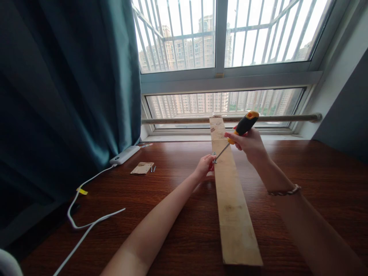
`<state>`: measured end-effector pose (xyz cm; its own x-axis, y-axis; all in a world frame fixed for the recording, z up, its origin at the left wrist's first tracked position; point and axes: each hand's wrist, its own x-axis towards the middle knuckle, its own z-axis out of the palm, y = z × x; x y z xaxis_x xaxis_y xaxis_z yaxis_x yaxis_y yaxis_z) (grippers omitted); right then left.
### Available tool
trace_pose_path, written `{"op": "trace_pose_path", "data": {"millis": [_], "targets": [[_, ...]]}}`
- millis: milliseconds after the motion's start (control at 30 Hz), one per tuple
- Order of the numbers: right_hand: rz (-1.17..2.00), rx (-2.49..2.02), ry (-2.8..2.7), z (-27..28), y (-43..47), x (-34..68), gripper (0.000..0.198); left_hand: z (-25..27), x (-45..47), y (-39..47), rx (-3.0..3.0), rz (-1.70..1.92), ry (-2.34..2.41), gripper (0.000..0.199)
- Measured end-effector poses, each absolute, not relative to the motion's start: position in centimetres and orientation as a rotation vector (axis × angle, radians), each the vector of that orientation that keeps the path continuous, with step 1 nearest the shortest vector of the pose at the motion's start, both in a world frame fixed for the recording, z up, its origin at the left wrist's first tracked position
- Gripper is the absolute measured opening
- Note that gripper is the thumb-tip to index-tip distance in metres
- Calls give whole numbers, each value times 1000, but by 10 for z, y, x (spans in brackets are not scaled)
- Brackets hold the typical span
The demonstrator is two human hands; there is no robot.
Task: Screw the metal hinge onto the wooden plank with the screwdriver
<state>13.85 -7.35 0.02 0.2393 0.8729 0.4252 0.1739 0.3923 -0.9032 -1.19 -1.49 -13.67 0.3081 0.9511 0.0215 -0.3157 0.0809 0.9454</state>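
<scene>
Screwdriver (246, 125) with a black-and-yellow handle, gripped in the closed right hand (245, 141); its shaft slants down and leftward from that hand to a small metal fitting (214, 158) at the left edge of a wooden board (237, 214). The left hand (205, 165) lies beside that edge, fingers drawn together and touching the fitting; whether they pinch it or only steady it cannot be told. The board runs lengthwise between the two hands, extending beyond them toward the window (184, 46) and back toward the viewer. A braided bracelet (284, 190) circles the right wrist. Left of the left hand, on the dark wooden tabletop (178, 184), are two small screws (154, 168) just beside a flat tan piece (142, 168). Farther left of that hand lies a white device (125, 155) joined to a white cable (86, 227), near a dark blue-green curtain (117, 84).
</scene>
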Motion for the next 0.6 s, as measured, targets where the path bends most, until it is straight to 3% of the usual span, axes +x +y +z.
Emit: {"op": "trace_pose_path", "data": {"millis": [100,167,300,433,533,600], "targets": [[1097,-979,-1301,13,-81,151,40,-137,-11,-15,1069,1113,752,25],[1174,-948,-1357,18,-86,155,37,-137,-11,-15,1063,1118,749,26],[737,-1153,-1448,13,-84,152,30,-137,-10,-16,1055,1124,745,26],[160,-1351,-1439,2,-74,144,39,-137,-11,-16,1056,1112,749,26],[102,-1355,-1369,-1,-70,143,43,-137,-11,-16,1061,1101,756,27],[310,-1299,-1354,0,-70,146,42,-136,-11,-16,1064,1095,761,27]]}}
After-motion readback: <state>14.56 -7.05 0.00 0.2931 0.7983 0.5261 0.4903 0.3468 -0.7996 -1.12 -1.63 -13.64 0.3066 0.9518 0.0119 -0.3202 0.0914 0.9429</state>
